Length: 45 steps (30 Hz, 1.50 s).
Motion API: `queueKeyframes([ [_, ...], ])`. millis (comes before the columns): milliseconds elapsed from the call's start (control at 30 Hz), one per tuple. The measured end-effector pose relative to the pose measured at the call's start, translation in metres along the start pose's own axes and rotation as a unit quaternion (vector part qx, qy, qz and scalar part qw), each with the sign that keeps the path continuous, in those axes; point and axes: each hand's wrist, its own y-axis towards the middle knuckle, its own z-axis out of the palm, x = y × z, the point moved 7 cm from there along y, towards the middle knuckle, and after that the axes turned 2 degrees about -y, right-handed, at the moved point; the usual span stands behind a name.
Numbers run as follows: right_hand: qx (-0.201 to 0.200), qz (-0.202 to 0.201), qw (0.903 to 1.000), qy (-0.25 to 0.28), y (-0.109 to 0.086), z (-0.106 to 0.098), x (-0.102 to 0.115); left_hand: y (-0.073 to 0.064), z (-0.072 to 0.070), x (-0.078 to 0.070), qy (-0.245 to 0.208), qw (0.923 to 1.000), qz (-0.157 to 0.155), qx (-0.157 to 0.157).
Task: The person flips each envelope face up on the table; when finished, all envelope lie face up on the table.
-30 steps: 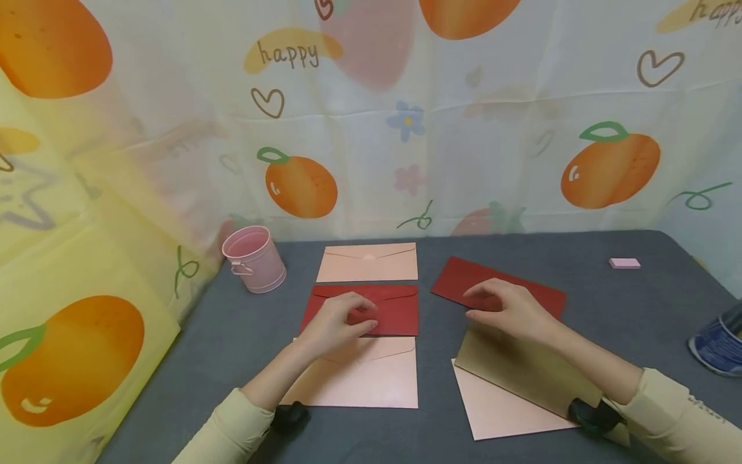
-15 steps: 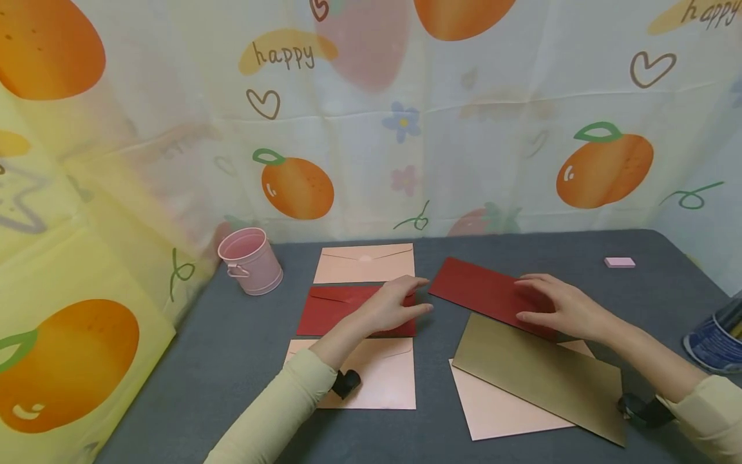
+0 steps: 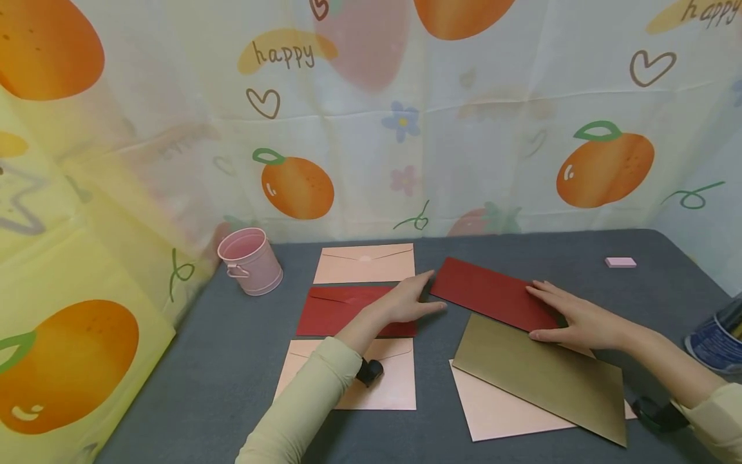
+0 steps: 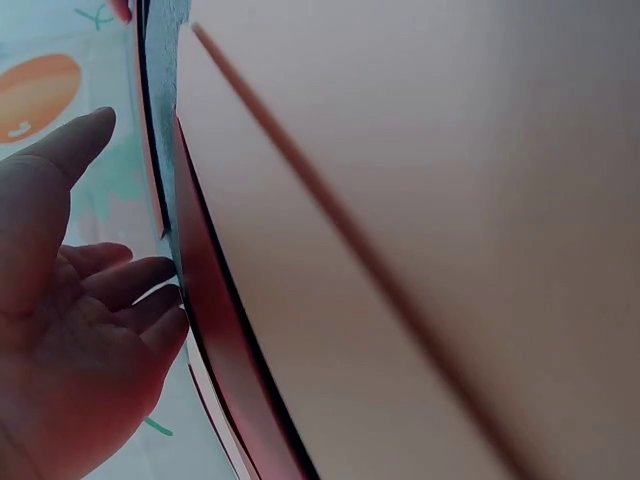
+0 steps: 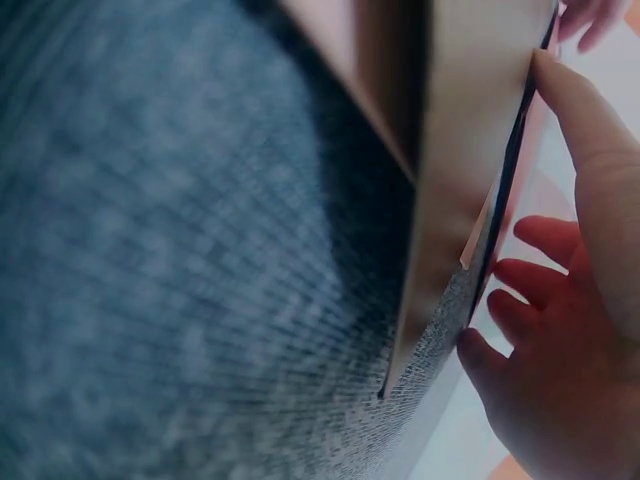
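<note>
In the head view, a red envelope (image 3: 493, 290) lies slantwise on the grey table, flap side hidden. My right hand (image 3: 574, 319) spans its right end, fingers along the far edge and thumb at the near edge. Spread around the left end of that envelope, my left hand (image 3: 406, 303) has its thumb and fingers apart, reaching over a second red envelope (image 3: 342, 306) with a flap. A gold envelope (image 3: 539, 374) overlaps the slanted red one's near side and covers much of a pale pink envelope (image 3: 498, 412). In the right wrist view, my right fingertips (image 5: 505, 275) are at the red edge.
Pale pink envelopes lie behind (image 3: 365, 258) and in front (image 3: 382, 386) of the flapped red one, forming a column. A pink bucket (image 3: 252, 264) stands at the back left. At right are a pink eraser-like block (image 3: 620, 262) and a blue container (image 3: 713, 345).
My left hand has moved right, from over the column of envelopes to the slanted red envelope's left end. My right hand has shifted right to that envelope's right end.
</note>
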Motion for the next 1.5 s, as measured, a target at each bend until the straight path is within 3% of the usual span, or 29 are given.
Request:
queueKeyframes([
  [133,0.001,0.0,1.0,-0.006,-0.001,-0.001,0.001,0.001,0.001,-0.002,-0.015,0.9999,-0.005,-0.001],
  [333,0.001,0.002,0.9999,-0.013,0.0,-0.002,0.003,0.001,0.0,-0.006,-0.072,0.9972,-0.015,-0.014],
  [567,-0.004,0.001,0.9998,-0.017,0.002,-0.001,0.001,0.001,-0.002,-0.006,-0.126,0.9902,-0.027,-0.054],
  [800,-0.017,-0.015,0.9993,-0.028,0.002,-0.002,0.004,0.003,-0.007,-0.009,-0.167,0.9813,-0.005,-0.096],
  [1000,-0.031,-0.015,0.999,-0.027,0.001,-0.004,0.006,-0.001,-0.01,-0.011,-0.138,0.9826,0.001,-0.124],
  [1167,-0.052,-0.015,0.998,-0.033,0.0,-0.008,0.007,-0.003,-0.014,-0.017,-0.109,0.9823,0.038,-0.148],
  [1367,-0.086,-0.032,0.9949,-0.042,-0.001,-0.02,0.013,-0.006,-0.022,-0.025,-0.102,0.9746,0.073,-0.186],
  [1500,-0.13,-0.035,0.9902,-0.036,-0.002,-0.029,0.015,-0.008,-0.026,-0.027,-0.106,0.968,0.084,-0.211],
])
